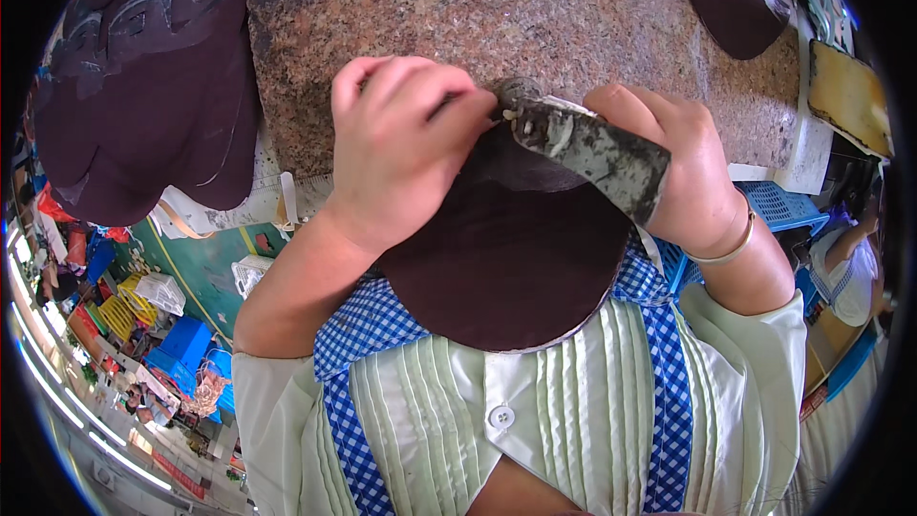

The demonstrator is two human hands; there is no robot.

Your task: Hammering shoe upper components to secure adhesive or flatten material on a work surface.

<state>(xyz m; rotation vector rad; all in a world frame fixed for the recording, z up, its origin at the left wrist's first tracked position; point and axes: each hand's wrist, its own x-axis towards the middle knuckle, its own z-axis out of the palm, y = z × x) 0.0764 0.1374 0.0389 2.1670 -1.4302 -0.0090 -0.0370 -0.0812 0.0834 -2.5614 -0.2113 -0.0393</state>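
Note:
A dark brown, rounded sheet piece (506, 258), like leather, hangs over the near edge of the stone slab toward my chest. My left hand (406, 139) is slightly blurred; its thumb and fingers pinch together at the piece's upper edge. Wrapped round a grey, stained hammer (597, 148) is my right hand (683, 162), a bangle on its wrist. The hammer's round end meets the piece beside my left fingertips, and its wide flat part points to the lower right. My palm hides the handle.
The speckled stone slab (478, 10) forms the work surface. Overlapping dark brown pieces (143, 124) with whitish smears lie at its left, another dark piece (731, 0) at upper right. A yellowish block (850, 96) and blue plastic basket (778, 205) stand right. Another person (845, 272) is far right.

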